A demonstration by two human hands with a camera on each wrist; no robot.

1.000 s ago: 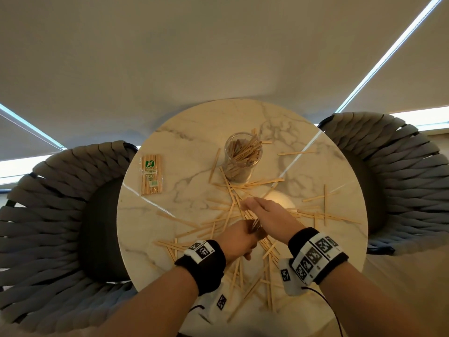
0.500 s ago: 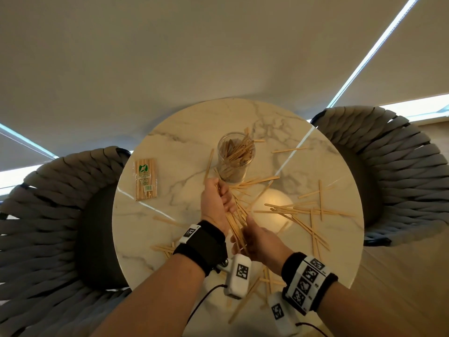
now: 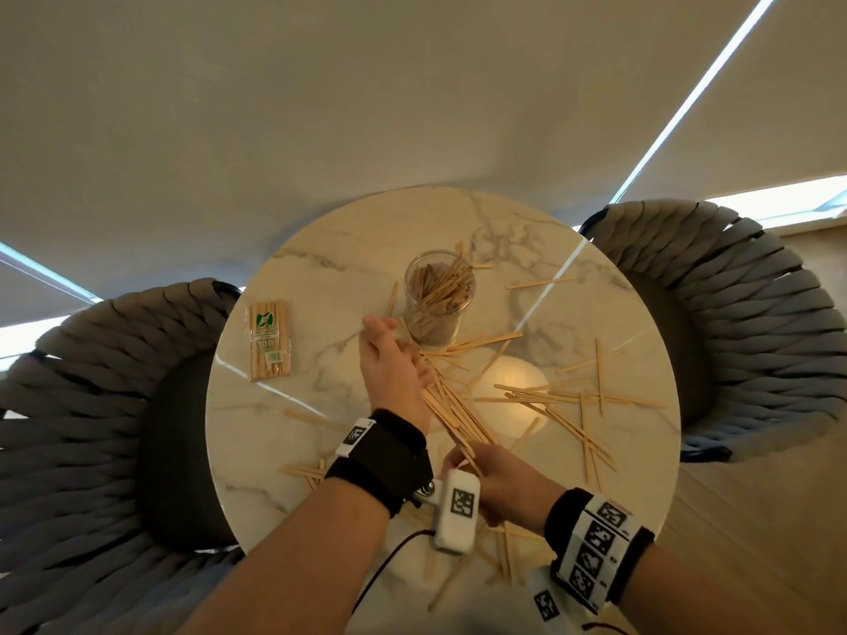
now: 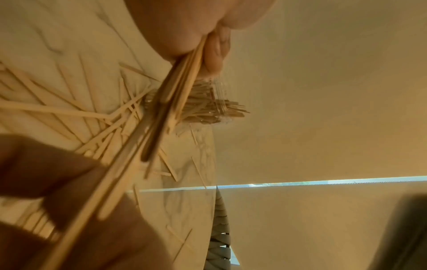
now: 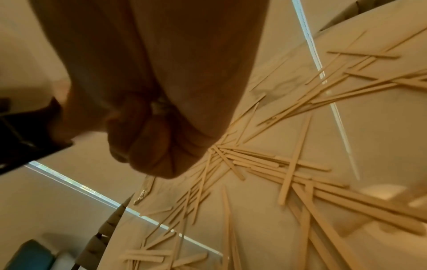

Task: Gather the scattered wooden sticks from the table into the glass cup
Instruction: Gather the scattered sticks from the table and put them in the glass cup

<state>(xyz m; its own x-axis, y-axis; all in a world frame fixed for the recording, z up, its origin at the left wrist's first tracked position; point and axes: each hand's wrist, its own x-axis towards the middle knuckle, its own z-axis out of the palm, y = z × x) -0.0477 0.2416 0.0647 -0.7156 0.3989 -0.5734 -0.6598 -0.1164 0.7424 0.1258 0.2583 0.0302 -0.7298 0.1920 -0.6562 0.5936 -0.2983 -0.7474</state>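
On round marble table (image 3: 284,414), bundle of wooden sticks (image 3: 451,412) gripped at far end by left hand (image 3: 394,368), near end pinched by right hand (image 3: 499,478), glass cup (image 3: 437,304) part-filled just beyond, loose sticks (image 3: 573,396) scattered rightward, sealed stick packet (image 3: 269,341) left.

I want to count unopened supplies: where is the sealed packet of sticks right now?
In the head view, the sealed packet lies flat on the left part of the marble table, left of the glass cup and beside the left-hand chair.
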